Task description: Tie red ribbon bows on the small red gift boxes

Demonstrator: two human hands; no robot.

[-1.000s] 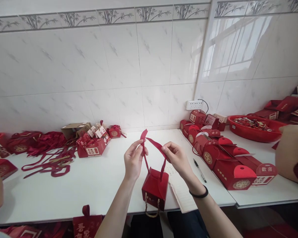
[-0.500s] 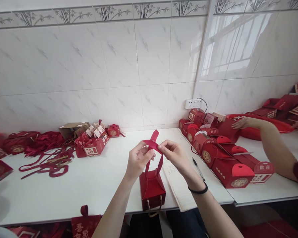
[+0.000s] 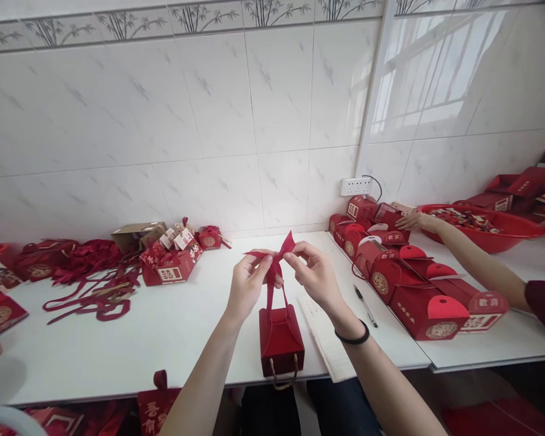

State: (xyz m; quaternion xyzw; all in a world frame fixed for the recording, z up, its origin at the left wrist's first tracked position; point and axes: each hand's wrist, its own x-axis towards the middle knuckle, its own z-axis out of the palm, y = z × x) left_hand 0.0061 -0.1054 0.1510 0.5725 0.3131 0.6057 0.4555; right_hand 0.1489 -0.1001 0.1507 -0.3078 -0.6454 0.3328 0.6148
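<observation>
The person's left hand (image 3: 247,281) is closed to a narrow pinch, thumb against fingers, on a red ribbon (image 3: 270,290) where its strands cross, with one ribbon end sticking out leftward past the thumb. The right hand (image 3: 317,274), a black band (image 3: 353,334) around its wrist, has its thumb and forefinger drawn close together at the ribbon's other end, which points upward between the two hands; its remaining fingers are loosely curled. Both hands are raised above a small red gift box (image 3: 281,339), and the ribbon's two strands run down from them to its top. The box is at the front edge of the white worktop (image 3: 172,351), its twisted rope handle (image 3: 284,385) hanging on the side towards the person. Just right of it lies a notebook (image 3: 329,345), with a pen (image 3: 366,306) beyond. Farther right are rows of red boxes (image 3: 429,312), where a co-worker's hand (image 3: 420,223) reaches in near a red basin (image 3: 522,229); whether that hand grips anything cannot be told. Loose ribbons (image 3: 91,297) lie on the left
</observation>
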